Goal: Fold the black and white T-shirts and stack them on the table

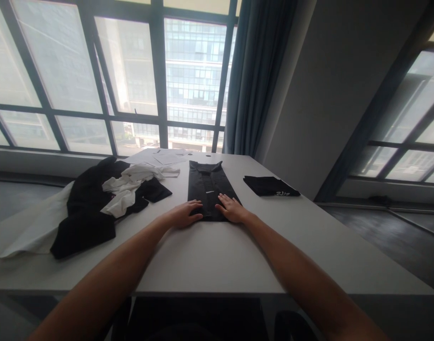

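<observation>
**Both palms flat on the near end of the folded black garment**

White tabletop point(210, 255) in a room with big grid windows and a grey-blue curtain point(247, 80) behind the far edge. The long black garment point(208, 187) lies near the middle of the tabletop, already narrowed into a strip that runs from your hands toward the far edge; a small white mark shows on it partway along.

Your left hand point(185, 214) is spread flat, fingers extended, on the strip's near-left corner. Your right hand point(231, 208) is also flat and open on the near-right corner. Neither hand pinches fabric; both press down. The near hem sits just under your fingers.

To do this well, by my read: keep both palms level and the near edge square to the strip's sides. Smooth outward so no crease gets trapped. If you lift the hem, take both corners together so the layers don't slide apart. Side edges look roughly parallel; keep them so.

Outward: a folded black item point(270, 186) with white print lies to the right, apart from the strip, toward the right edge. A loose pile of black and white clothes point(106, 199) covers the left part of the tabletop, close to the strip but not touching it. White paper sheets point(163, 156) sit at the far edge.
</observation>
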A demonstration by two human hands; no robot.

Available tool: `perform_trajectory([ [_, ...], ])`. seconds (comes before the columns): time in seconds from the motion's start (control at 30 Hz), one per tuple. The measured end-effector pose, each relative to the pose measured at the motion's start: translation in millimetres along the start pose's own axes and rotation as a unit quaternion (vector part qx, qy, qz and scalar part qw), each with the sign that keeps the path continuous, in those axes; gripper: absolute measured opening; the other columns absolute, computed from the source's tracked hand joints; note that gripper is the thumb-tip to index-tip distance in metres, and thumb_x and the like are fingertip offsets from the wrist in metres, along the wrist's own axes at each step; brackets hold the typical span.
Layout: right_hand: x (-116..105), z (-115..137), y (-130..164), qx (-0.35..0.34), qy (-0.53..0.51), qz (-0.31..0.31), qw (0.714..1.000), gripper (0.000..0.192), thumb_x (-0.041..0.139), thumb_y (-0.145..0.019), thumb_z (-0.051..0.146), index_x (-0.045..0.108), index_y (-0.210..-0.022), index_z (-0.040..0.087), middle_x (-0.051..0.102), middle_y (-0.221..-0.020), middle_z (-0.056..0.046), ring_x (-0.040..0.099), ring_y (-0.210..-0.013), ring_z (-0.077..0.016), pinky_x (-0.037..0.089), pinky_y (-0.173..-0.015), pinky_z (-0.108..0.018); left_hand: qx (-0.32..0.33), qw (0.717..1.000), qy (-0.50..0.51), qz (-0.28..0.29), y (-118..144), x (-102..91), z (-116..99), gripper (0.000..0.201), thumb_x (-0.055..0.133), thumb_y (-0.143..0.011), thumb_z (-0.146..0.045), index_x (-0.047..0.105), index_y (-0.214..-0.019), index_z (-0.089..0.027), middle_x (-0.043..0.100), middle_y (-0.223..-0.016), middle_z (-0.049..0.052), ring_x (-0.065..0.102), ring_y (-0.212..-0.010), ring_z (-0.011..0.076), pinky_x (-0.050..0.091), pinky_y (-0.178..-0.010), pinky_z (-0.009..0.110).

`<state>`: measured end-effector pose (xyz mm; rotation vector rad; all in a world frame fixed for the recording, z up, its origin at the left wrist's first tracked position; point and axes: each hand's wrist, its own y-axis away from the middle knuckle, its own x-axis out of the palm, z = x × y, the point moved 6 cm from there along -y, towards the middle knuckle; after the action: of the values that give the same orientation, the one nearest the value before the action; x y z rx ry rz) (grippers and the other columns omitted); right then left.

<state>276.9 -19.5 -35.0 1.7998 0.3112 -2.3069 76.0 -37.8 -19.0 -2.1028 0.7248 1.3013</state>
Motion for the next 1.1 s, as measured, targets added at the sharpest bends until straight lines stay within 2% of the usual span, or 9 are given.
perform_trajectory([
  [0.13,-11.2,5.5,0.1,-0.005,0.012,-0.077,0.997,0.072,0.019,-0.099,0.06,0.023,-0.156,0.015,0.015,-0.162,-0.01,0.008,-0.15,-0.0215,0.005,-0.12,-0.045,0.003,1.0,0.001,0.02,2.3,0.9,-3.3,0.063,0.059,-0.085,-0.054,0.054,-0.136,-0.018,0.04,-0.153,0.014,0.031,-0.144,0.0281,0.028,-0.117,0.043],
  [0.27,4.4,4.4,-1.2,0.02,-0.002,0.041,0.999,0.077,0.024,-0.096,0.065,0.022,-0.156,0.017,0.013,-0.162,-0.01,0.008,-0.15,-0.0244,0.006,-0.12,-0.048,0.005,1.0,0.006,0.027,1.4,1.7,-1.1,0.06,0.06,-0.085,-0.052,0.056,-0.135,-0.02,0.042,-0.152,0.012,0.032,-0.144,0.028,0.028,-0.117,0.043],
  [0.4,6.9,2.3,-1.5,0.016,-0.008,0.045,0.999,0.075,0.027,-0.096,0.065,0.023,-0.156,0.019,0.013,-0.162,-0.009,0.008,-0.15,-0.0248,0.007,-0.12,-0.048,0.008,1.0,0.004,0.016,-0.9,-2.5,-0.4,0.05,0.061,-0.084,-0.049,0.065,-0.126,-0.022,0.051,-0.145,0.009,0.042,-0.138,0.028,0.033,-0.114,0.042],
  [0.57,-3.0,7.5,2.5,-0.01,-0.015,0.0,1.0,0.066,0.04,-0.097,0.056,0.039,-0.149,0.016,0.029,-0.158,-0.011,0.023,-0.147,-0.025,0.017,-0.12,-0.044,0.007,1.0,0.017,-0.001,0.1,-15.3,-5.9,0.027,0.068,-0.078,-0.041,0.077,-0.097,-0.024,0.074,-0.113,0.003,0.068,-0.102,0.0218,0.049,-0.095,0.031],
  [0.67,-15.3,23.0,9.3,-0.074,-0.035,-0.057,0.995,0.057,0.047,-0.096,0.048,0.049,-0.143,0.017,0.044,-0.15,-0.01,0.039,-0.139,-0.0226,0.028,-0.117,-0.036,-0.008,0.999,0.024,-0.029,0.9,-21.7,-4.0,0.024,0.069,-0.078,-0.044,0.077,-0.085,-0.022,0.077,-0.087,0.001,0.069,-0.077,0.0167,0.052,-0.077,0.025],
  [0.77,-21.5,38.6,15.6,-0.119,-0.054,-0.088,0.987,0.056,0.05,-0.095,0.046,0.049,-0.143,0.018,0.048,-0.147,-0.009,0.044,-0.136,-0.0225,0.033,-0.114,-0.034,0.007,0.997,0.03,-0.072,0.1,-24.1,-1.0,0.024,0.064,-0.083,-0.043,0.075,-0.085,-0.021,0.074,-0.079,0.001,0.067,-0.072,0.0154,0.052,-0.074,0.025],
  [0.83,-19.0,46.4,17.4,-0.141,-0.058,-0.076,0.985,0.054,0.051,-0.094,0.044,0.052,-0.141,0.018,0.049,-0.147,-0.009,0.045,-0.135,-0.0228,0.034,-0.114,-0.034,0.03,0.994,0.026,-0.101,-0.9,-23.4,0.7,0.023,0.059,-0.086,-0.038,0.074,-0.092,-0.02,0.074,-0.09,0.004,0.068,-0.081,0.0166,0.052,-0.081,0.026],
  [0.93,-12.8,50.8,17.3,-0.158,-0.061,-0.048,0.984,0.044,0.051,-0.094,0.041,0.061,-0.133,0.021,0.049,-0.146,-0.006,0.048,-0.133,-0.0228,0.036,-0.113,-0.034,0.037,0.993,-0.02,-0.11,-2.5,-16.2,5.5,0.041,0.058,-0.087,-0.044,0.067,-0.118,-0.019,0.063,-0.13,0.011,0.059,-0.118,0.0239,0.044,-0.103,0.033],
  [1.1,-12.6,48.1,16.5,-0.165,-0.088,-0.045,0.981,0.038,0.056,-0.092,0.039,0.067,-0.124,0.023,0.052,-0.144,-0.006,0.051,-0.13,-0.0232,0.038,-0.112,-0.036,-0.075,0.995,-0.07,0.021,-4.5,6.7,23.2,0.077,0.039,-0.091,-0.065,0.036,-0.15,-0.017,0.023,-0.16,0.013,0.017,-0.149,0.0274,0.015,-0.12,0.045],
])
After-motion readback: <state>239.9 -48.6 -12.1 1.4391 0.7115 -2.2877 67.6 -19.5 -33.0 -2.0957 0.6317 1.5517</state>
